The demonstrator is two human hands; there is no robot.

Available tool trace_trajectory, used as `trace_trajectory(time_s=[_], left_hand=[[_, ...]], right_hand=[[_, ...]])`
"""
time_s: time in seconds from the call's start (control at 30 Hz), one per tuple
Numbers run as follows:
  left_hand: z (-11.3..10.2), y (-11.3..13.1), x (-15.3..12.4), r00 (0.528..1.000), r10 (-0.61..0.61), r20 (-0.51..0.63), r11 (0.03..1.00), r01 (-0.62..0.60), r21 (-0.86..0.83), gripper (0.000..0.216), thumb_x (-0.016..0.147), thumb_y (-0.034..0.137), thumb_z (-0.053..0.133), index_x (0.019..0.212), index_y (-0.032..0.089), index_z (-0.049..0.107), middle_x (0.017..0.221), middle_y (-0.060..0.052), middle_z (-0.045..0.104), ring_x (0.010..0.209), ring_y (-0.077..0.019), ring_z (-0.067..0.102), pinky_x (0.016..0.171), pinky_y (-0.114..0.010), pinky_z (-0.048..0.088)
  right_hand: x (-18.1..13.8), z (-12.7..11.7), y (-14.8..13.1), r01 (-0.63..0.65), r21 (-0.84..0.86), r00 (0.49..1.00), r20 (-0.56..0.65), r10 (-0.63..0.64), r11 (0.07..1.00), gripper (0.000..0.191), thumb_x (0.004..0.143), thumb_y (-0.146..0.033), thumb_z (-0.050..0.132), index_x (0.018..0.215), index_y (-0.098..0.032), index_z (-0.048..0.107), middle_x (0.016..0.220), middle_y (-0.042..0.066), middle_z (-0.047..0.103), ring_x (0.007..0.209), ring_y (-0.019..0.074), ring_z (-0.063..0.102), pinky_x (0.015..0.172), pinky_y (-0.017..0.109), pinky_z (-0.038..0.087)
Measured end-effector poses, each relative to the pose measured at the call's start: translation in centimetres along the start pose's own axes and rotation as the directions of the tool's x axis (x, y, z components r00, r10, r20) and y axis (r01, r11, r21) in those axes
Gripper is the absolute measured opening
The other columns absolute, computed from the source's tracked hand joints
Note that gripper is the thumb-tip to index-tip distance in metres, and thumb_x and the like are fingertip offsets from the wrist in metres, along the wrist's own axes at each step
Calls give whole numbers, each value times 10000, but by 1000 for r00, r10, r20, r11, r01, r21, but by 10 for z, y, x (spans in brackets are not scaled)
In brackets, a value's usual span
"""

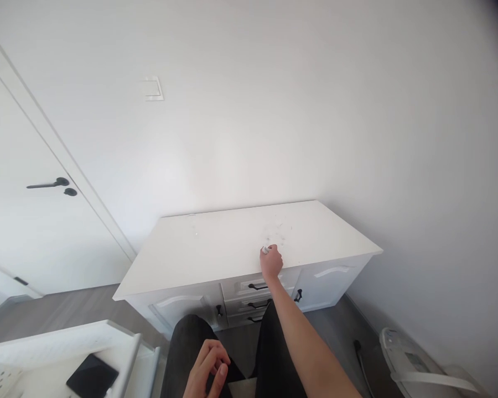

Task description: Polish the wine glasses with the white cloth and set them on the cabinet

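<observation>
My right hand (271, 262) reaches to the front part of a white cabinet top (224, 243). Its fingers are closed around a small white wad (266, 250), mostly hidden in the grip; its exact kind does not show. Just beyond that hand, faint grey smudges (275, 232) mark the white surface. My left hand (209, 366) hangs by my left knee, palm partly up, with loosely curled fingers and nothing visible in it.
Dark handles (258, 287) are on the cabinet's drawers and doors. At lower left stands a white cart (62, 340) with a black flat device (92, 376) in it. A white appliance (410, 359) sits at lower right. A door (20, 221) is on the left.
</observation>
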State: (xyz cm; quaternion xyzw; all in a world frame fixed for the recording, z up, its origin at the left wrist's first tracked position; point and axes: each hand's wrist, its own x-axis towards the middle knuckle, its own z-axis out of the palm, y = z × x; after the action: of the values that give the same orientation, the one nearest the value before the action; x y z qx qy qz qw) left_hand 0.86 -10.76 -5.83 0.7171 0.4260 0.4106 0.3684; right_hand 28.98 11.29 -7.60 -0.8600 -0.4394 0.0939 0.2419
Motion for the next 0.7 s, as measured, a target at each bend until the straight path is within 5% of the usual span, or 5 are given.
trace_trajectory(time_s=[0.13, 0.3, 0.4, 0.5, 0.7], left_hand=[[-13, -13, 38, 986, -90, -144, 995, 96, 36, 308, 996, 507, 602, 834, 256, 675, 822, -33, 686, 768, -236, 667, 719, -329, 554], [-31, -60, 146, 891, -130, -434, 980, 182, 82, 259, 990, 476, 654, 975, 221, 693, 963, -48, 731, 928, -238, 702, 883, -402, 579], [-41, -89, 223, 817, -167, -552, 961, 259, 92, 306, 1007, 375, 684, 1245, 183, 672, 1281, -92, 688, 1094, -250, 691, 942, -472, 591], [-52, -111, 284, 745, -227, -628, 947, 319, 35, 381, 1004, 360, 695, 1337, 187, 634, 1363, -106, 653, 1153, -274, 681, 962, -500, 593], [-72, -142, 345, 683, -334, -650, 934, 335, -127, 397, 1006, 358, 693, 1360, 193, 621, 1381, -109, 644, 1152, -274, 683, 955, -496, 600]], right_hand=[[-9, 5, -9, 244, -71, 968, 78, -238, 967, 291, 1032, -369, 670, 1250, -176, 664, 1229, 84, 698, 1033, 236, 708, 888, 439, 620], [0, 5, -18, 441, -114, 889, 192, -416, 890, 272, 1028, -368, 676, 1219, -174, 678, 1205, 79, 708, 1010, 228, 712, 886, 435, 618], [1, 7, -16, 474, -138, 875, 181, -449, 869, 273, 1032, -367, 670, 1224, -174, 675, 1204, 78, 707, 1012, 229, 711, 887, 436, 617], [1, 12, -12, 484, -162, 873, 159, -461, 860, 269, 1033, -367, 668, 1218, -172, 674, 1185, 75, 710, 996, 225, 713, 873, 428, 620], [5, 18, -10, 498, -178, 866, 141, -479, 848, 254, 1038, -367, 660, 1201, -173, 677, 1155, 68, 713, 968, 215, 713, 855, 412, 620]])
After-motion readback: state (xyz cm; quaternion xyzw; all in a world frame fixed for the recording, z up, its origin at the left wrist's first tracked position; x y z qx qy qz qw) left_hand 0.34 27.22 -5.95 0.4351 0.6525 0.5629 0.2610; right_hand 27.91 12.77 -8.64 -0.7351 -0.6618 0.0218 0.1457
